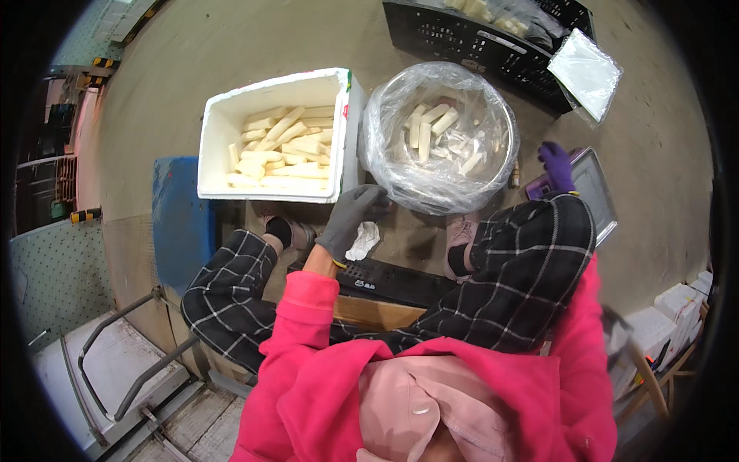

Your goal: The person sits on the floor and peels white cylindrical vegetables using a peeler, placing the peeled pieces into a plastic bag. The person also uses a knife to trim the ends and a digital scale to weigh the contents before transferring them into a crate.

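My left hand (pixel 351 218), in a grey glove, hovers at the near right corner of a white foam box (pixel 271 196). Its fingers are loosely bent, and nothing shows in them. Pale peeled root vegetable sticks (pixel 283 147) lie in the box. Beside the box stands a round metal basin (pixel 512 130), lined with a clear plastic bag (pixel 398 185); a few short pale pieces (pixel 427 127) and peelings rest inside. My right hand (pixel 555 164), in a purple glove, is over a purple packet (pixel 538 188) by a metal tray (pixel 597 190). Its grip is partly hidden.
A black plastic crate (pixel 462 43) with bagged pale pieces stands beyond the basin, a plastic-wrapped white pack (pixel 586 72) at its corner. A small wooden-looking object (pixel 515 173) lies right of the basin. Crumpled white paper (pixel 364 239) is near my left wrist; a blue board (pixel 183 219) stands left.
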A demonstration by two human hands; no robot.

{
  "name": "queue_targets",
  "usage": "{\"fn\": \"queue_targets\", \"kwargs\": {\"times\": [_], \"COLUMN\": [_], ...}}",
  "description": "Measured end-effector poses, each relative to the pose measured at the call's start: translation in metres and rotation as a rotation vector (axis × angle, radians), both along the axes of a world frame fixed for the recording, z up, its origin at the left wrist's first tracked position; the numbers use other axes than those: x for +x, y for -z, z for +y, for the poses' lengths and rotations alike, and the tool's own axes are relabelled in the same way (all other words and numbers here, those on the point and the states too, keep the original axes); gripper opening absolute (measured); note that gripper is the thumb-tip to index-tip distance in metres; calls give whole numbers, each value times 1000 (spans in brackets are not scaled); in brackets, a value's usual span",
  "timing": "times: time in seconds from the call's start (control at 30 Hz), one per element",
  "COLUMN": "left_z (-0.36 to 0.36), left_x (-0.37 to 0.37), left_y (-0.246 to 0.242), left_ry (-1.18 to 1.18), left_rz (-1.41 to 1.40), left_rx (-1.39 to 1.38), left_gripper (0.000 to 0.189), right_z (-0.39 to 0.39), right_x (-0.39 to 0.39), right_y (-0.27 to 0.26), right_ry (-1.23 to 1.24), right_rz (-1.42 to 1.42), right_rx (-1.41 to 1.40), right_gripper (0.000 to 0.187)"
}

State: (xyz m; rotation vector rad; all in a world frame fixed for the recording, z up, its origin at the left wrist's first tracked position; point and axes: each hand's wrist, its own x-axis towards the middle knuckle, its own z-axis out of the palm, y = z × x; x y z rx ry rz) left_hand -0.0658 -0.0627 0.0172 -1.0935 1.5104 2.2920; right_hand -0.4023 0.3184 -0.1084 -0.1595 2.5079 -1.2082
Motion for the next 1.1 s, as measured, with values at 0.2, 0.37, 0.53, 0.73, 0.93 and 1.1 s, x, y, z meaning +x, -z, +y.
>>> {"fn": "queue_targets", "kwargs": {"times": [0.2, 0.37, 0.53, 0.73, 0.93, 1.1], "left_z": [-26, -44, -29, -35, -50, -24], "left_x": [46, 52, 39, 48, 56, 37], "left_y": [61, 109, 125, 153, 131, 48], "left_ry": [679, 819, 854, 677, 843, 605], "left_rz": [-204, -497, -655, -660, -537, -251], "left_rx": [-807, -938, -1014, -959, -716, -123], "left_gripper": [36, 56, 55, 51, 36, 24], "right_z": [-30, -70, -137, -169, -182, -185], "right_x": [-18, 44, 112, 118, 122, 146], "right_y": [-182, -296, -285, -263, -257, -243], "right_ry": [-60, -310, -421, -563, -602, -776], "right_rz": [108, 170, 51, -57, -69, -223], "right_rx": [-236, -328, -315, -173, -207, -204], "right_gripper": [29, 32, 27, 24, 25, 28]}}
